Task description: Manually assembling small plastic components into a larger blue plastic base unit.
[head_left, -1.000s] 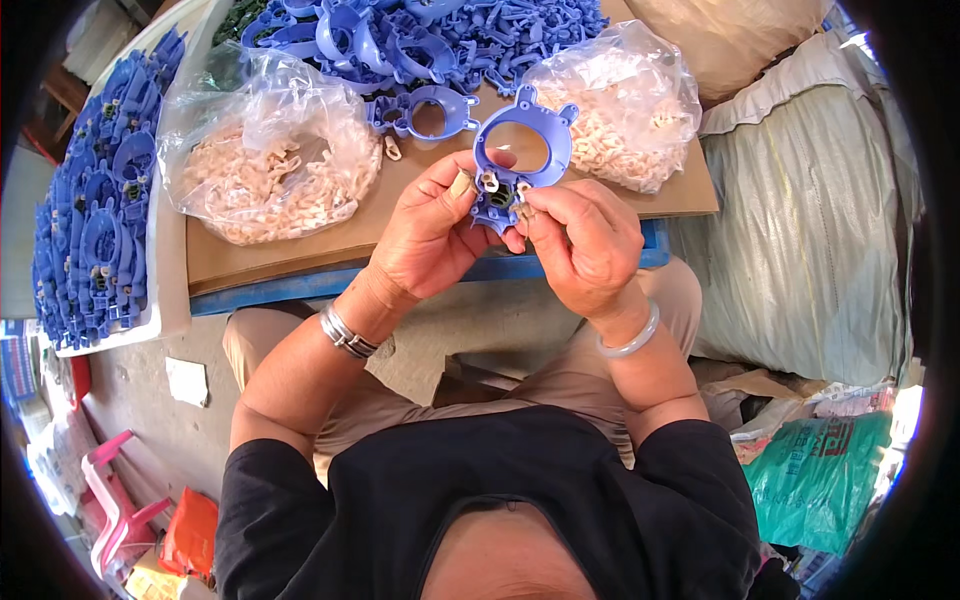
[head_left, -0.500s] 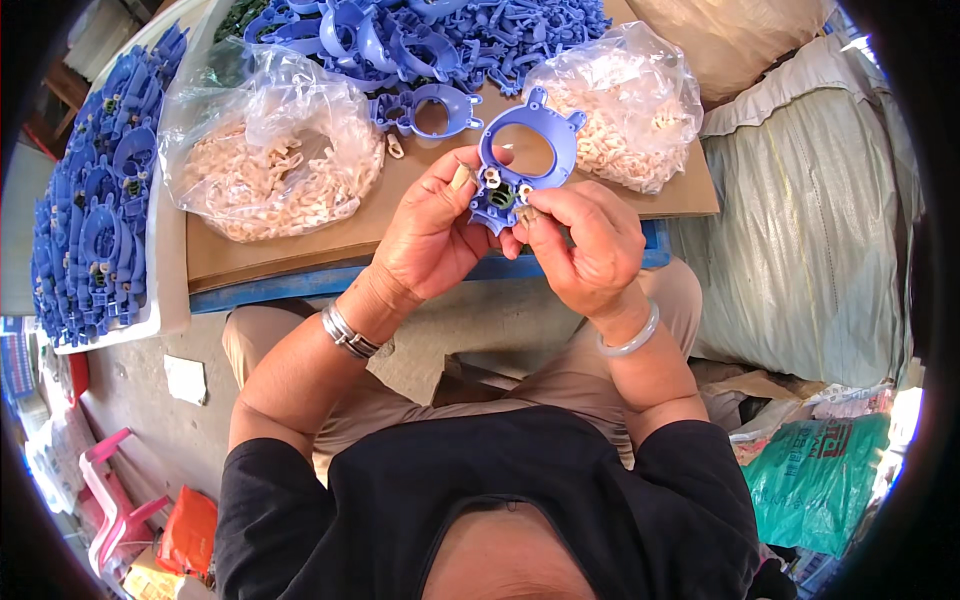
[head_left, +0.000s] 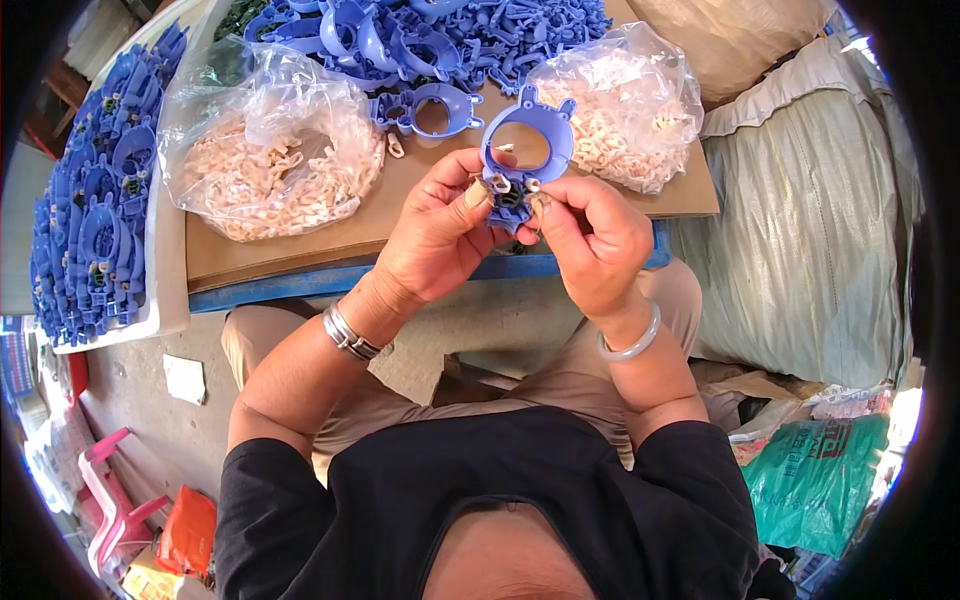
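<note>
Above the front edge of the work surface, my left hand (head_left: pixel 435 230) is closed around the lower left side of a blue plastic ring-shaped part (head_left: pixel 558 128). Two small lugs stick up from its rim. Its narrower lower end has dark green inside, partly covered by my fingers. One small cream-coloured piece (head_left: pixel 501 184) sits by my left thumb. At the lower right of the ring, the thumb and forefinger of my right hand (head_left: pixel 600 235) pinch a second small cream-coloured piece (head_left: pixel 533 185). How deep that piece sits in the blue part is hidden.
Clear bags of cream-coloured pieces lie left (head_left: pixel 290 180) and right (head_left: pixel 625 140) on a cardboard sheet (head_left: pixel 250 262). Behind is a heap of blue parts (head_left: pixel 430 45); another blue part (head_left: pixel 445 110) lies closer. A white bin (head_left: pixel 172 230) of blue assemblies stands left, a large woven sack (head_left: pixel 790 220) right.
The blue part has tilted more upright between my hands, and its lower end is more hidden by the fingers. My right hand has shifted slightly to the right.
</note>
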`<state>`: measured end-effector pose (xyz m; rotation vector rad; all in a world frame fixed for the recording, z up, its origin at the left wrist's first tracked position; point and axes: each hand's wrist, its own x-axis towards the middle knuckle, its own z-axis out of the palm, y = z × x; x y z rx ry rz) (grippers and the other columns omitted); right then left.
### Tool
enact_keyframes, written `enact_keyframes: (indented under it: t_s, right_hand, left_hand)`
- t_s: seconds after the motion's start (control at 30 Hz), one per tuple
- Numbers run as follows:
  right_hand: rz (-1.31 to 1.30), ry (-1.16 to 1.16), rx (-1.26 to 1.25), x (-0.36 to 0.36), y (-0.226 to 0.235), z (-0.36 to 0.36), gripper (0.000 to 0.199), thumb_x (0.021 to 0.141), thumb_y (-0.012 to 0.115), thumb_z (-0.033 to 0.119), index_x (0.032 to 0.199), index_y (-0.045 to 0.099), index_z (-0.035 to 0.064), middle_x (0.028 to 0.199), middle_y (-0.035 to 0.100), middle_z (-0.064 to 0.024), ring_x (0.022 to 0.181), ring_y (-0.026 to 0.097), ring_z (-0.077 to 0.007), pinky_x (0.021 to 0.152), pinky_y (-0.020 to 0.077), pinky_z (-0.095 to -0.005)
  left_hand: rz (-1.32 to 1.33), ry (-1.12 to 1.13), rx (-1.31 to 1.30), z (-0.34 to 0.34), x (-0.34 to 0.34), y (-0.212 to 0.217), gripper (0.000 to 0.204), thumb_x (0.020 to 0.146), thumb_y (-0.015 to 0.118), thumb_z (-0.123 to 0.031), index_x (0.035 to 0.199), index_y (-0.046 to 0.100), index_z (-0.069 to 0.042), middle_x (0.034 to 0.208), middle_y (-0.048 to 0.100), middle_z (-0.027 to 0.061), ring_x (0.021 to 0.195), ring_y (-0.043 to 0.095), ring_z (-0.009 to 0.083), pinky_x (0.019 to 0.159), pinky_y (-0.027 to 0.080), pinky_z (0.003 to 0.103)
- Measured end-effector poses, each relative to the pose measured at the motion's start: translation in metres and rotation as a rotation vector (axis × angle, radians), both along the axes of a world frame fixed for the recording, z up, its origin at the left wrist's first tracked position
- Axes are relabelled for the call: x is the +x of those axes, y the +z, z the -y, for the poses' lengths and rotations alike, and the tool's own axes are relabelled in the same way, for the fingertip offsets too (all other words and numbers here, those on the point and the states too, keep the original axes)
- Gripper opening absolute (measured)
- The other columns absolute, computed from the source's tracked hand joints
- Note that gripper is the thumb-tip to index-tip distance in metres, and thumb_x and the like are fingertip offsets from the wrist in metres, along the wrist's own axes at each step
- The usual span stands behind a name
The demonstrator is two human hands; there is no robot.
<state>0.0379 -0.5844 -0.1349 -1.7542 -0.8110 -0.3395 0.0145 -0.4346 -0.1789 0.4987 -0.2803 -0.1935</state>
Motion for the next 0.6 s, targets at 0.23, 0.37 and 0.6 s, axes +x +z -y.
enact_keyframes:
  t_s: [0.23,0.37,0.6]
  right_hand:
    - [0.233,-0.07,-0.139,0.004,-0.002,0.002,0.007,0.078,0.057,-0.002,0.085,0.057,-0.0021,0.067,0.059,-0.0071,0.056,0.058,-0.0112,0.05,0.0453,-0.0224]
    - [-0.052,-0.02,0.022,-0.001,-0.006,0.001,0.006,0.08,0.056,-0.001,0.086,0.056,-0.005,0.073,0.061,-0.007,0.061,0.056,-0.0094,0.055,0.0468,-0.0206]
    - [-0.056,-0.032,0.089,0.0,-0.014,-0.003,0.007,0.078,0.057,-0.002,0.085,0.057,-0.0028,0.07,0.059,-0.0078,0.058,0.056,-0.0121,0.052,0.0449,-0.0225]
  left_hand:
    - [0.017,0.115,0.0,0.003,-0.001,0.004,0.031,0.085,0.054,-0.01,0.115,0.045,-0.006,0.103,0.057,0.0094,0.092,0.057,0.0196,0.078,0.05,0.035]
    - [0.059,0.096,0.01,0.002,0.0,0.002,0.033,0.084,0.054,-0.009,0.116,0.045,-0.005,0.104,0.056,0.0091,0.095,0.056,0.0189,0.08,0.05,0.035]
    - [0.071,0.09,0.011,0.0,0.0,0.0,0.034,0.083,0.056,-0.011,0.115,0.046,-0.006,0.107,0.056,0.0086,0.097,0.055,0.0179,0.082,0.049,0.036]
